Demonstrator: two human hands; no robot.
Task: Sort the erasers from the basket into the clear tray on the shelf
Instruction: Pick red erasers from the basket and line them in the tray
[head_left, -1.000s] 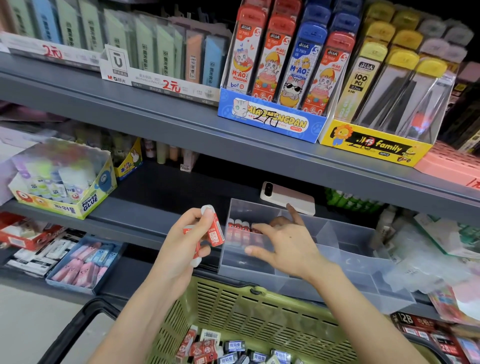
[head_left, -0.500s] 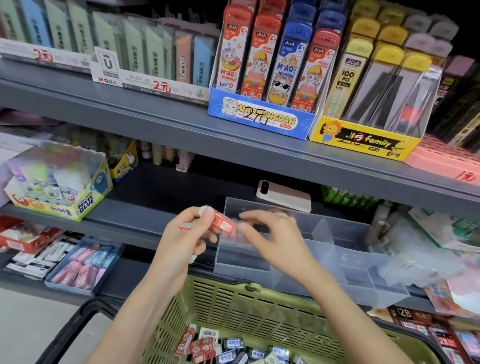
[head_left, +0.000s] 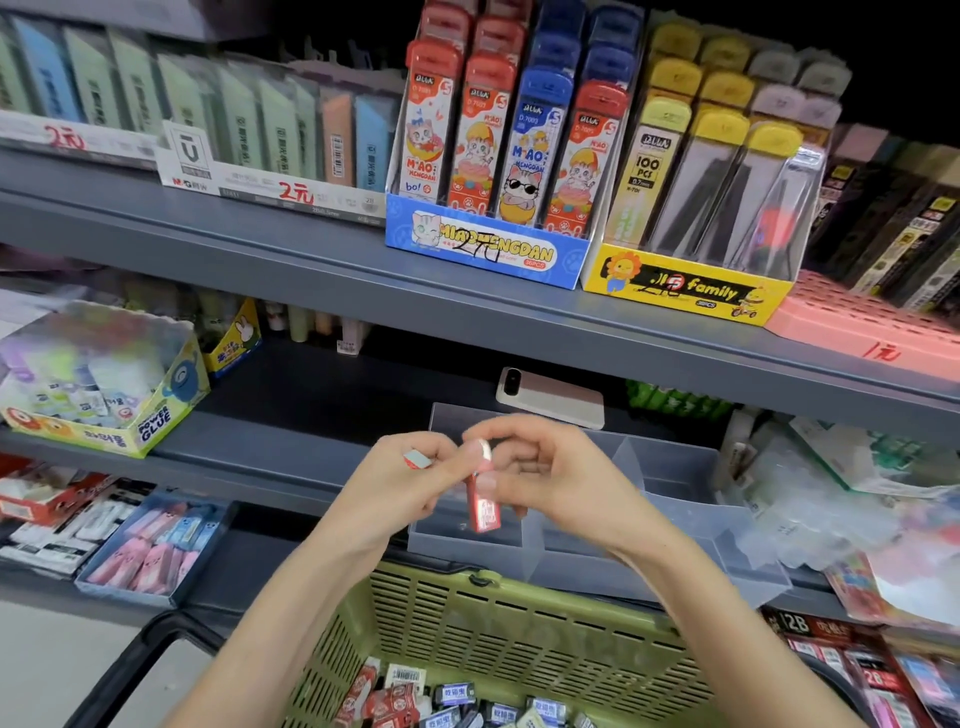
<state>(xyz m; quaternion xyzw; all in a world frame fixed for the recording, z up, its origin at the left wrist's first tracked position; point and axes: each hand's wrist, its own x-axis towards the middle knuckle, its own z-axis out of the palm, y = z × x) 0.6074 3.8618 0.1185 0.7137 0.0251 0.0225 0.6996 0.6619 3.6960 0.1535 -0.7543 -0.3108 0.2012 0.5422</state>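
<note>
A clear divided tray (head_left: 680, 525) stands on the middle shelf, straight ahead. My right hand (head_left: 550, 478) pinches a red-sleeved eraser (head_left: 482, 506) that hangs upright over the tray's left front compartment. My left hand (head_left: 402, 480) sits just left of it and grips another red eraser (head_left: 418, 460), whose end pokes out between the fingers. Below, the green basket (head_left: 519, 623) holds several red and dark-sleeved erasers (head_left: 447, 701). My hands hide the tray's left rear compartment.
A phone (head_left: 550, 397) lies on the shelf behind the tray. A glue box (head_left: 98, 379) stands at the left, crinkled plastic bags (head_left: 841, 499) at the right. A blue box of pink erasers (head_left: 156, 545) sits on the lower shelf. Pencil-lead displays (head_left: 519, 156) fill the upper shelf.
My right hand came out of the tray and took one red eraser from my left hand. That eraser now hangs upright over the tray; the left hand keeps another.
</note>
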